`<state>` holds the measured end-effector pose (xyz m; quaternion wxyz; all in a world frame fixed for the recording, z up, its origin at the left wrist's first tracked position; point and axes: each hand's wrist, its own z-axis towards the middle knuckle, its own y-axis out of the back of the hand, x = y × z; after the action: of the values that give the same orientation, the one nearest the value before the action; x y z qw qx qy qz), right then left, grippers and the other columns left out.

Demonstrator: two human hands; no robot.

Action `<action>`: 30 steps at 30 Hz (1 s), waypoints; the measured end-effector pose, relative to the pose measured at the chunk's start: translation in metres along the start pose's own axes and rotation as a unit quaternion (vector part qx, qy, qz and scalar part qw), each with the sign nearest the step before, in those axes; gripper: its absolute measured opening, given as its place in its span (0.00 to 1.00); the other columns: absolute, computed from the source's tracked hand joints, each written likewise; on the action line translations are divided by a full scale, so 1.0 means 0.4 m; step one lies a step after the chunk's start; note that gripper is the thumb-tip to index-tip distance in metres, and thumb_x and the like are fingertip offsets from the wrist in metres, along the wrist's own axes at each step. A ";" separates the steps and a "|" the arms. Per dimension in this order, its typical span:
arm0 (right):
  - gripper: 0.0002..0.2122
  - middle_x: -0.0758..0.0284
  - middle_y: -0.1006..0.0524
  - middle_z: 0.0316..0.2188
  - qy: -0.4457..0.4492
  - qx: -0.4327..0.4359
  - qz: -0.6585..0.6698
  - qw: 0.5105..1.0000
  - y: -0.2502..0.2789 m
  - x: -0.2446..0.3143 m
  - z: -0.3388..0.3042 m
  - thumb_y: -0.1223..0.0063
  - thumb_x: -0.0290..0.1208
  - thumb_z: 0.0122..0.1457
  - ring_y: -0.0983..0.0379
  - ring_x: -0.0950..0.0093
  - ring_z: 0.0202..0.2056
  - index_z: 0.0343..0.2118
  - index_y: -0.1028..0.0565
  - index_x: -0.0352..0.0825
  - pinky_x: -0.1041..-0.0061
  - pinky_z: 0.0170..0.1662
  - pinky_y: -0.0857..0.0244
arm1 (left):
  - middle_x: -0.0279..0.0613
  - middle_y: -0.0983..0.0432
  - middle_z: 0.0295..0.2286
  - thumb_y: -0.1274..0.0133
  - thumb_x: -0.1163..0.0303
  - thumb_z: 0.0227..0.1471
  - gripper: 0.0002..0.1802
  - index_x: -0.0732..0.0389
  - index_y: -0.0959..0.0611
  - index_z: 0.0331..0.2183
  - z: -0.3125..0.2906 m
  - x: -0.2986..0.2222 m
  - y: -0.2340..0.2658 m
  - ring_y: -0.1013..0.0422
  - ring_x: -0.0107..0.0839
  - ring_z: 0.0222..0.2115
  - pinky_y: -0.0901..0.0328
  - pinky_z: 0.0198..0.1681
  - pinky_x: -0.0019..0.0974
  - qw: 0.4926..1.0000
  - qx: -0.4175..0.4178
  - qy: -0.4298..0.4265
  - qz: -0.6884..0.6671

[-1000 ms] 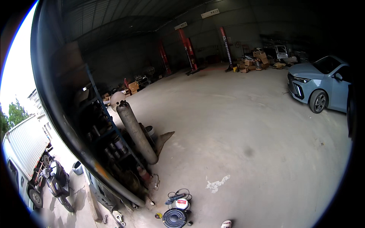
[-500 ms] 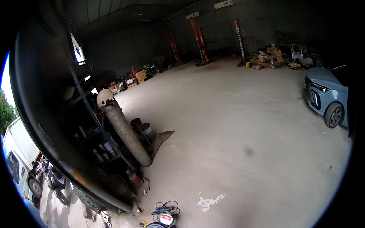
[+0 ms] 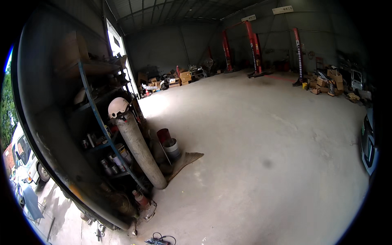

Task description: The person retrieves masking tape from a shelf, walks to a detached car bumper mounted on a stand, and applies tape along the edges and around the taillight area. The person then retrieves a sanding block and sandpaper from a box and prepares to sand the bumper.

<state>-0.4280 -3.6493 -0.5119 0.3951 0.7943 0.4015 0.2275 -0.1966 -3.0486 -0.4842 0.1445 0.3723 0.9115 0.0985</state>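
at the lower edge, on the smooth grey concrete floor, lies a dark corded tool, partly cut off by this edge. farther left, a tall round cylinder with a rough, worn grey surface stands beside the blue metal shelf. a pale, rounded helmet rests on its top. a round, pale bucket is near it. both hands are outside the view, so i cannot tell how wide they are or what they hold.
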 end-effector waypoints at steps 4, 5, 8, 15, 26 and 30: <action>0.11 0.62 0.24 0.17 -0.088 -0.045 0.300 0.949 0.422 0.024 0.501 0.45 0.32 0.44 0.28 0.67 0.19 0.32 0.24 0.35 0.66 0.22 0.34 | 0.41 0.23 0.25 0.51 0.58 0.53 0.17 0.62 0.20 0.37 0.009 -0.135 -0.047 0.29 0.27 0.21 0.32 0.24 0.34 0.997 0.016 0.039 -0.070; 0.10 0.62 0.25 0.14 -0.166 -0.035 0.491 0.855 0.536 0.070 0.605 0.47 0.31 0.47 0.29 0.68 0.16 0.32 0.23 0.33 0.66 0.21 0.34 | 0.41 0.23 0.25 0.51 0.58 0.53 0.17 0.62 0.20 0.37 0.022 -0.183 -0.061 0.29 0.27 0.21 0.32 0.24 0.34 0.995 0.023 0.045 -0.086; 0.09 0.63 0.24 0.17 -0.086 -0.139 0.422 0.892 0.797 0.247 0.785 0.45 0.32 0.47 0.28 0.66 0.19 0.32 0.25 0.36 0.65 0.23 0.34 | 0.41 0.23 0.26 0.51 0.58 0.54 0.17 0.63 0.21 0.38 0.085 -0.348 -0.077 0.29 0.26 0.21 0.32 0.24 0.34 0.990 0.043 0.057 -0.124; 0.07 0.65 0.25 0.16 0.236 -0.212 0.169 0.933 0.922 0.459 1.058 0.48 0.32 0.50 0.27 0.67 0.20 0.30 0.26 0.35 0.66 0.24 0.34 | 0.42 0.23 0.27 0.52 0.59 0.55 0.17 0.63 0.22 0.39 0.277 -0.869 0.144 0.29 0.26 0.22 0.31 0.25 0.34 0.990 0.000 -0.097 -0.099; 0.10 0.61 0.26 0.17 0.155 0.069 0.011 0.985 1.195 0.722 1.744 0.51 0.34 0.53 0.32 0.69 0.19 0.22 0.28 0.32 0.67 0.22 0.38 | 0.45 0.25 0.27 0.51 0.65 0.53 0.15 0.66 0.23 0.38 0.431 -1.415 0.762 0.31 0.30 0.20 0.34 0.20 0.31 0.797 -0.238 -0.112 -0.543; 0.13 0.57 0.24 0.23 0.249 0.011 0.020 0.968 1.416 1.053 2.065 0.52 0.36 0.53 0.28 0.62 0.28 0.26 0.25 0.29 0.63 0.31 0.35 | 0.46 0.25 0.27 0.52 0.65 0.53 0.15 0.66 0.23 0.38 0.424 -1.532 0.693 0.30 0.31 0.21 0.33 0.21 0.31 0.814 -0.191 0.062 -0.545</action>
<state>0.6338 -3.8797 -0.5171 0.2690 0.7247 0.4741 0.4216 0.4581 -3.2747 -0.4473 0.1860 -0.2280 0.9349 0.1987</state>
